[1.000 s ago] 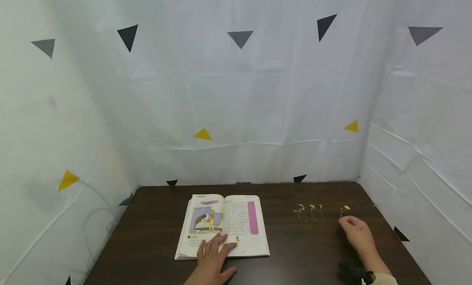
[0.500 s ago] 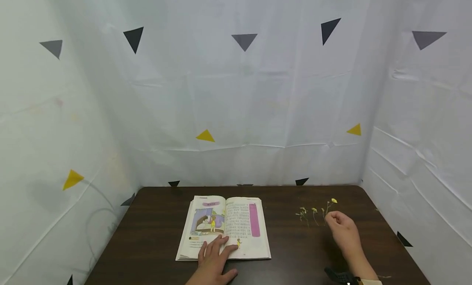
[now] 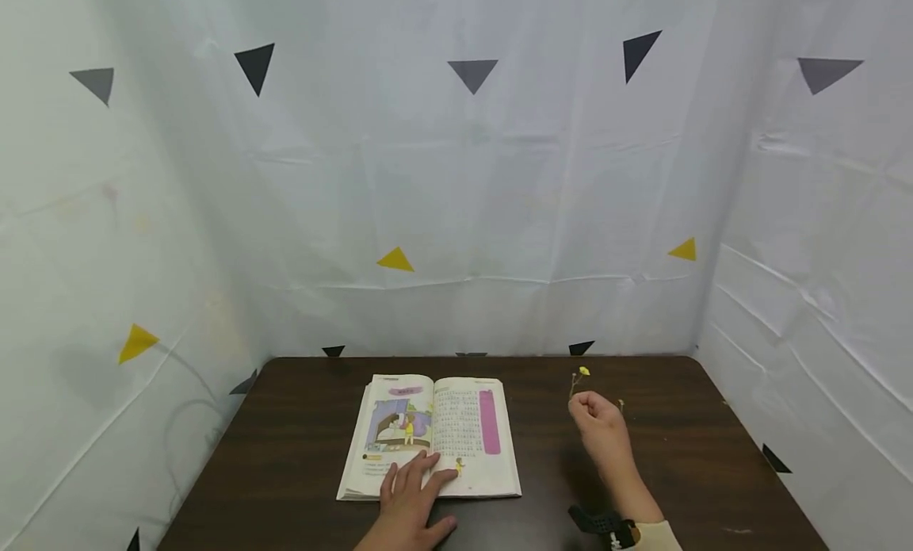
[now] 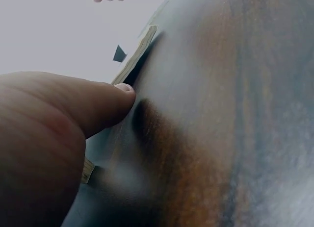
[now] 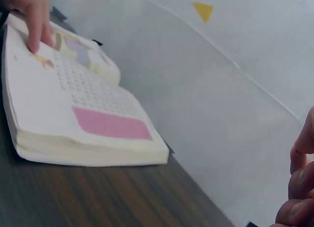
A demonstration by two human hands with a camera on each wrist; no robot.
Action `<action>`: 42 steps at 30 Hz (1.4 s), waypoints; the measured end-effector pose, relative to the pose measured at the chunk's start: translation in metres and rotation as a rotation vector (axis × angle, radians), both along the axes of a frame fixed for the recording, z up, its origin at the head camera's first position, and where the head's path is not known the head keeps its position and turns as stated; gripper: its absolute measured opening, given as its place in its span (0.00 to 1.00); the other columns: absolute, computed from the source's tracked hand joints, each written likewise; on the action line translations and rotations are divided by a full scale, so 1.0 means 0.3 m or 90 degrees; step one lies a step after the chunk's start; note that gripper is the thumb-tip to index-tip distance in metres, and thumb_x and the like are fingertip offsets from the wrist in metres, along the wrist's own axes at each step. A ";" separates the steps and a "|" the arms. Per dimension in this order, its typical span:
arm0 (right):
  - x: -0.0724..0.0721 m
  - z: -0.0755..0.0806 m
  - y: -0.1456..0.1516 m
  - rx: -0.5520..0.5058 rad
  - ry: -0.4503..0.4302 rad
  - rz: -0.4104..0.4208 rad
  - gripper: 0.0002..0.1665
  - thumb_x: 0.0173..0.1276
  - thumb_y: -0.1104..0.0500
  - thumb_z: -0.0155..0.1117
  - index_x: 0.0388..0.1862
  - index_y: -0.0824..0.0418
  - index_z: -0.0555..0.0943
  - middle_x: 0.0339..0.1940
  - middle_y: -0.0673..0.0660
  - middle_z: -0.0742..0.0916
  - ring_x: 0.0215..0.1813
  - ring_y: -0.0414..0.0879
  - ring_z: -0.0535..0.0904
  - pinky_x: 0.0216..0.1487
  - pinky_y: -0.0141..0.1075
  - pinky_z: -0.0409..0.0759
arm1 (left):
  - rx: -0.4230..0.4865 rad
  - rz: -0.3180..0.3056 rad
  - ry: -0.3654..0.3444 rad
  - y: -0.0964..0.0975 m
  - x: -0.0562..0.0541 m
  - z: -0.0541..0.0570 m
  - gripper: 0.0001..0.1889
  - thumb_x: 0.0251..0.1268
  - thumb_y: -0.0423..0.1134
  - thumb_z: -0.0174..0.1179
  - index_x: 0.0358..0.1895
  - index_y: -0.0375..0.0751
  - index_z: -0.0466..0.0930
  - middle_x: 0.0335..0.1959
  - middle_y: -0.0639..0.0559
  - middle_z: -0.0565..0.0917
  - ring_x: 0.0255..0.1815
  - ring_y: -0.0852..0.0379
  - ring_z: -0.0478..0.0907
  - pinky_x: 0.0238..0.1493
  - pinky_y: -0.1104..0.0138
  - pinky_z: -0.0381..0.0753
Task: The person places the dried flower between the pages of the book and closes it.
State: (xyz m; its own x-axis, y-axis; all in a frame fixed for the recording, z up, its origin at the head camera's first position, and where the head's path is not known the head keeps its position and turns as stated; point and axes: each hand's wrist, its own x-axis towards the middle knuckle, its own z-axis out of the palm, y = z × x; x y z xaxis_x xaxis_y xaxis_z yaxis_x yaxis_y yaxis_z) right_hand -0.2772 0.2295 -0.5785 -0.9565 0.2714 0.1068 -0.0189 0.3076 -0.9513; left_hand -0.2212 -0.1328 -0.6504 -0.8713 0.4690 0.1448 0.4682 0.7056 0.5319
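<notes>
An open book point(image 3: 467, 424) with a picture page and a text page lies on the dark wooden table. My left hand point(image 3: 410, 495) rests spread over its lower middle, fingertips on the pages; in the left wrist view the thumb point(image 4: 108, 102) reaches past the book's edge. To the right of the book, my right hand point(image 3: 602, 432) pinches a thin-stemmed yellow flower point(image 3: 584, 371) between thumb and fingertips, bloom upward. In the right wrist view the curled fingers point(image 5: 301, 183) show at the right edge, the flower out of frame.
Another small flower point(image 3: 620, 404) shows just behind the right hand, which covers the spot where others lay. A dark band with a device point(image 3: 602, 523) is on the right wrist. White sheeting point(image 3: 471, 218) with triangles surrounds the table on three sides.
My right hand has moved left with the yellow flower, from the table's right side past the row of loose flowers towards the book. The left hand has stayed on the book.
</notes>
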 end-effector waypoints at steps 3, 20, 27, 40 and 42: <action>-0.015 -0.001 -0.041 -0.005 0.003 0.018 0.11 0.81 0.57 0.62 0.40 0.63 0.83 0.20 0.45 0.71 0.23 0.41 0.66 0.26 0.35 0.66 | 0.013 -0.001 -0.002 -0.003 -0.001 0.003 0.33 0.69 0.55 0.74 0.75 0.64 0.73 0.83 0.46 0.63 0.86 0.34 0.53 0.75 0.28 0.44; -0.036 -0.037 -0.462 -0.210 -0.031 0.112 0.11 0.83 0.56 0.62 0.42 0.63 0.83 0.20 0.46 0.72 0.18 0.40 0.64 0.18 0.30 0.63 | 0.019 0.001 -0.020 -0.009 0.013 0.015 0.32 0.70 0.55 0.73 0.75 0.64 0.73 0.83 0.45 0.64 0.85 0.31 0.54 0.75 0.25 0.46; -0.023 -0.098 -0.542 -0.255 -0.059 0.145 0.14 0.81 0.55 0.64 0.45 0.67 0.82 0.19 0.45 0.72 0.18 0.38 0.65 0.19 0.28 0.64 | 0.011 0.007 -0.050 -0.010 0.021 0.004 0.32 0.71 0.56 0.73 0.75 0.65 0.73 0.83 0.45 0.65 0.86 0.32 0.55 0.76 0.23 0.47; -0.032 -0.204 -0.552 -0.147 -0.001 0.174 0.12 0.82 0.59 0.63 0.33 0.60 0.80 0.18 0.45 0.73 0.20 0.37 0.69 0.22 0.29 0.66 | 0.013 0.023 0.001 0.000 0.017 0.017 0.30 0.70 0.53 0.73 0.73 0.63 0.76 0.82 0.45 0.66 0.85 0.35 0.57 0.75 0.25 0.48; -0.032 -0.200 -0.555 -0.107 0.004 0.174 0.11 0.79 0.59 0.65 0.34 0.60 0.83 0.19 0.45 0.73 0.22 0.36 0.69 0.24 0.29 0.65 | 0.019 0.049 -0.001 0.001 0.011 0.025 0.27 0.71 0.52 0.72 0.71 0.61 0.78 0.81 0.47 0.68 0.84 0.37 0.59 0.75 0.26 0.51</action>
